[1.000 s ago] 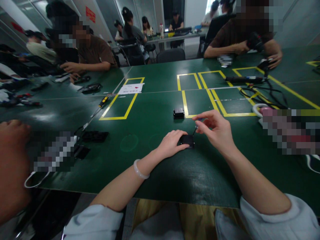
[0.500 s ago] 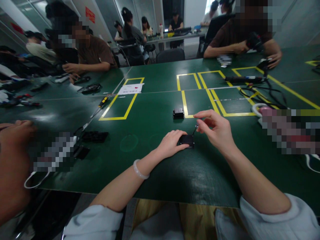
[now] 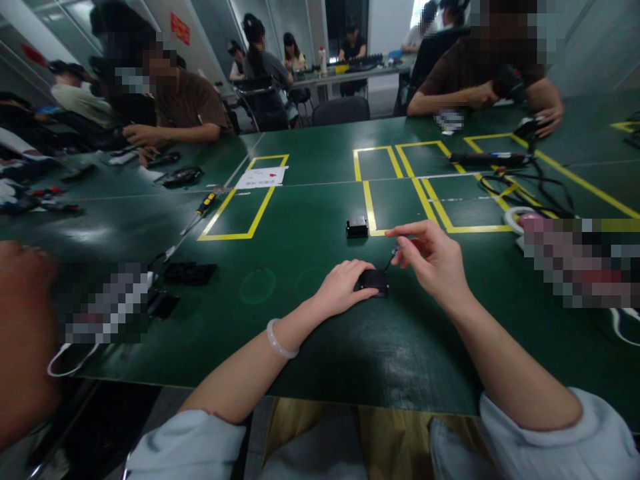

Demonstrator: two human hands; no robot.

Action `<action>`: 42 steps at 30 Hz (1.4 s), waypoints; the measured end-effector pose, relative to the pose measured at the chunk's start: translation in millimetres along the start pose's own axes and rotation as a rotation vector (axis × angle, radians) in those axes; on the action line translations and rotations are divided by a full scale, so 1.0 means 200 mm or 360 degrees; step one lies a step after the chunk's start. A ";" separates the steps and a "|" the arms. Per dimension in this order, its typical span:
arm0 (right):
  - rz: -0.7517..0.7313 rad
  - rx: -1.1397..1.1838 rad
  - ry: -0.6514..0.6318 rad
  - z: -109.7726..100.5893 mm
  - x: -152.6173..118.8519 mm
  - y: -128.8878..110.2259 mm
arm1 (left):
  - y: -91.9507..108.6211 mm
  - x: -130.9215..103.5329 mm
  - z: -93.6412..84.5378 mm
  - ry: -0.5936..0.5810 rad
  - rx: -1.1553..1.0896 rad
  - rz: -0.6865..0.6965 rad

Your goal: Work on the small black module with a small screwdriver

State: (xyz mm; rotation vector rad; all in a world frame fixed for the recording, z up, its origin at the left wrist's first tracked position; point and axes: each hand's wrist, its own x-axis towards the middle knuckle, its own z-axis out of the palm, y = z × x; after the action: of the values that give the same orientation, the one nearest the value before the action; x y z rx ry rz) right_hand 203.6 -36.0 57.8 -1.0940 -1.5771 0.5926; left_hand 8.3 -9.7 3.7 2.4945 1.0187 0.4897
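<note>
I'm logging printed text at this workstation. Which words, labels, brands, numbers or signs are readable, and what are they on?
No text here is legible.
White paper on the table: printed marks, too blurred to read.
Red sign in the background: too small and blurred to read.
Black block under the left hand: no lettering visible.

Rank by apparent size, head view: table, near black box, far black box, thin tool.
Table
Near black box, gripped by left hand
Far black box (distance may shrink it)
Thin tool, at right hand
</note>
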 end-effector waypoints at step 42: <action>-0.0061 -0.0109 -0.0085 -0.02 0.00 0.01 | -0.02 0.00 0.01 0.0036 0.0022 0.0046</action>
State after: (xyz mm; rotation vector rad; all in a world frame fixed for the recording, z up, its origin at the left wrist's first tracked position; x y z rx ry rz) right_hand 208.6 -37.0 57.8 -1.1044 -1.6716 0.5497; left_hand 7.3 -8.2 -0.5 2.5244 0.9994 0.5224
